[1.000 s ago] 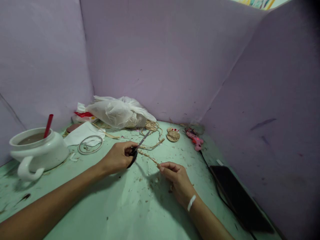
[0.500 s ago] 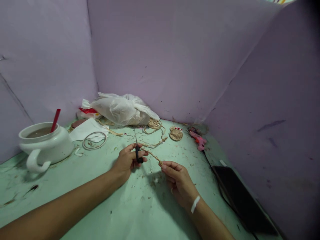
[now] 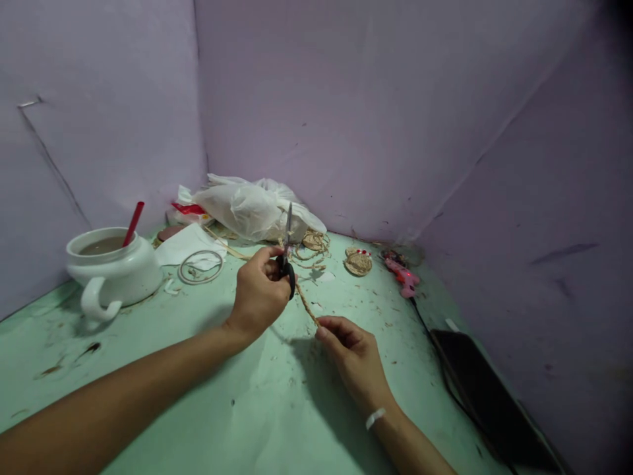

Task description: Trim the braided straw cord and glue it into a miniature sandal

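My left hand (image 3: 260, 293) is raised a little above the green table (image 3: 198, 369), closed on black-handled scissors (image 3: 287, 254) whose blades point straight up. A braided jute cord (image 3: 307, 305) runs from beside the scissors' handle down to my right hand (image 3: 353, 353). That hand rests low near the table and pinches the cord's near end between thumb and fingers. Behind the scissors the cord leads back to a loose tangle of jute (image 3: 316, 243) on the table.
A white pot (image 3: 111, 270) with brown liquid and a red stick stands at left. A wire ring (image 3: 200, 266), white paper and a plastic bag (image 3: 250, 208) lie at the back. A jute disc (image 3: 358, 262), pink glue gun (image 3: 403, 277) and dark phone (image 3: 489, 396) lie right. Purple walls surround the table.
My left hand has lifted off the table and turned the scissors from lying pointed away to upright. The cord is drawn taut and steeper. My right hand stayed about where it was.
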Demonstrator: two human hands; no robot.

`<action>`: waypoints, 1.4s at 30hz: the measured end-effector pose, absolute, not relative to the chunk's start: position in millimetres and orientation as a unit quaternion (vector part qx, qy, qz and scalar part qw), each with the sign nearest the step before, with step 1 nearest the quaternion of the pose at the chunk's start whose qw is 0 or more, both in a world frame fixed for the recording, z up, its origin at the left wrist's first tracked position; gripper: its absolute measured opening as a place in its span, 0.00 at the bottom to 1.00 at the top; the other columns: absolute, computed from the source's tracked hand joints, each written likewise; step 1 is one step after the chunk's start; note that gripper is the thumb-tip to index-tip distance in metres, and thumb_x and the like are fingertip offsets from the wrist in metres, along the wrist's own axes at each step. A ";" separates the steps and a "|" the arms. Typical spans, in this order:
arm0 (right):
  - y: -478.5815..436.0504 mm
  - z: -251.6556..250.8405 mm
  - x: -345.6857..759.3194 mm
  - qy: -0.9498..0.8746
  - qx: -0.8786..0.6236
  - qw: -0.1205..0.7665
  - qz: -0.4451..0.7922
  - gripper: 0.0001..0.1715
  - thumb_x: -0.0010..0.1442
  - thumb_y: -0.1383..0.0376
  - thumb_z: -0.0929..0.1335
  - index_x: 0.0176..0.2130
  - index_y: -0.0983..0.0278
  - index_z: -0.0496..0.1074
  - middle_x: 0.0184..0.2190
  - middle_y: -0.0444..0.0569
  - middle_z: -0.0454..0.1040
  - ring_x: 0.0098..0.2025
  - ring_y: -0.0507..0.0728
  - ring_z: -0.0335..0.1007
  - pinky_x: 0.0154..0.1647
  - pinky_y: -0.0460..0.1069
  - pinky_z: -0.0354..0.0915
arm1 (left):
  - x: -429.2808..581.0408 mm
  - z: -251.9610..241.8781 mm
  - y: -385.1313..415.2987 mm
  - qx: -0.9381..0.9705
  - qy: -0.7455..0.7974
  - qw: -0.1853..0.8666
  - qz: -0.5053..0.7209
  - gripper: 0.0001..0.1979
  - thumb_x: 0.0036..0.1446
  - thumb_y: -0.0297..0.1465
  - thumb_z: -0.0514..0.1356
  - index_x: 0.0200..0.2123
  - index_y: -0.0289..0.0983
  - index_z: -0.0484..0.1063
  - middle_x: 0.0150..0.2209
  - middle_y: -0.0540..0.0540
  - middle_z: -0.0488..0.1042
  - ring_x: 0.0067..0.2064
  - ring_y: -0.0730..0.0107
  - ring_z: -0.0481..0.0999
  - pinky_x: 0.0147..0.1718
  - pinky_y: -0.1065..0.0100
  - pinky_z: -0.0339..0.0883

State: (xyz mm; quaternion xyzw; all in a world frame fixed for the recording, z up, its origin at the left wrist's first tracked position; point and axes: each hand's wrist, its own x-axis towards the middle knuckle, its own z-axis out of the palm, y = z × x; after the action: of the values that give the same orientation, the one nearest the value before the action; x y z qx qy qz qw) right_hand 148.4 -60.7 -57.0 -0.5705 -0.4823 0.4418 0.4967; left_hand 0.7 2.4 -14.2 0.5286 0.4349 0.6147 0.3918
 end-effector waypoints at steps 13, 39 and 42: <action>-73.3 -51.9 138.8 -0.444 -0.464 0.505 0.577 0.12 0.44 0.59 0.72 0.26 0.67 0.75 0.19 0.46 0.73 0.21 0.49 0.63 0.24 0.44 0.58 | 13.3 -54.4 11.5 0.619 0.498 0.402 0.454 0.14 0.40 0.24 0.55 0.35 0.35 0.67 0.18 0.54 0.67 0.18 0.78 0.62 0.16 0.77 0.52; -51.3 -54.8 158.0 -0.322 -0.538 0.638 0.447 0.13 0.39 0.63 0.73 0.28 0.67 0.75 0.18 0.44 0.73 0.17 0.48 0.62 0.19 0.44 0.60 | -15.6 -35.4 -15.3 0.925 0.366 0.029 0.101 0.24 0.47 0.29 0.50 0.50 0.36 0.59 0.35 0.43 0.72 0.36 0.58 0.72 0.32 0.61 0.64; -51.0 -53.4 157.4 -0.327 -0.554 0.635 0.427 0.13 0.39 0.63 0.73 0.27 0.67 0.75 0.18 0.44 0.73 0.17 0.48 0.62 0.19 0.44 0.60 | -16.5 -39.2 -13.7 0.927 0.359 0.020 0.107 0.24 0.48 0.28 0.50 0.51 0.35 0.58 0.35 0.42 0.72 0.36 0.58 0.72 0.31 0.61 0.64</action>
State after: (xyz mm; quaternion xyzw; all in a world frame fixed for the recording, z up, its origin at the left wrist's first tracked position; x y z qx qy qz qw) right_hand 157.4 -51.0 -53.4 -0.5542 -0.3274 0.4274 0.6348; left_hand -16.5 -13.7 -39.2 0.9268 0.3595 0.1065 0.0197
